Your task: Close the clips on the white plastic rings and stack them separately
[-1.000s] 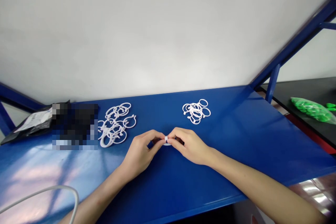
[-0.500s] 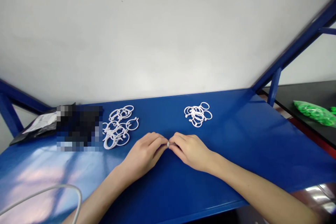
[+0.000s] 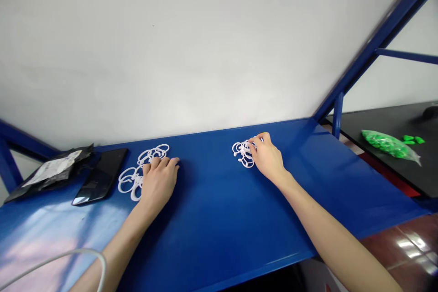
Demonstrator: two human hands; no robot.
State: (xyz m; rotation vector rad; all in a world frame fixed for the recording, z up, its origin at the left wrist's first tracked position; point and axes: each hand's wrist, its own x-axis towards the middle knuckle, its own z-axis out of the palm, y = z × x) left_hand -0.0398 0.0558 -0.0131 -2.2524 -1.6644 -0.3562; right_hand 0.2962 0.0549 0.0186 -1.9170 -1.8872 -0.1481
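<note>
Two piles of thin white plastic rings with small knobbed ends lie on the blue table (image 3: 219,219). Over the left pile (image 3: 127,180) is my left hand (image 3: 160,180), palm down, fingers apart and bent toward the rings. It covers part of that pile, and its fingertips are partly hidden. At the smaller right pile (image 3: 247,160), my right hand (image 3: 268,155) has thumb and forefinger close together on a white ring at the pile's right side. The other fingers of that hand are bent.
A black phone (image 3: 102,175) lies left of the rings, beside a black plastic package (image 3: 51,169) with a white label. A white cable (image 3: 68,253) loops at lower left. Blue frame bars (image 3: 366,54) rise at right; beyond them a bag of green pieces (image 3: 386,143) rests on a dark table.
My hands were together at the middle, pinching a small whitish piece. They have parted: the left moved to the left pile, the right moved up to the right pile. The view shifted slightly.
</note>
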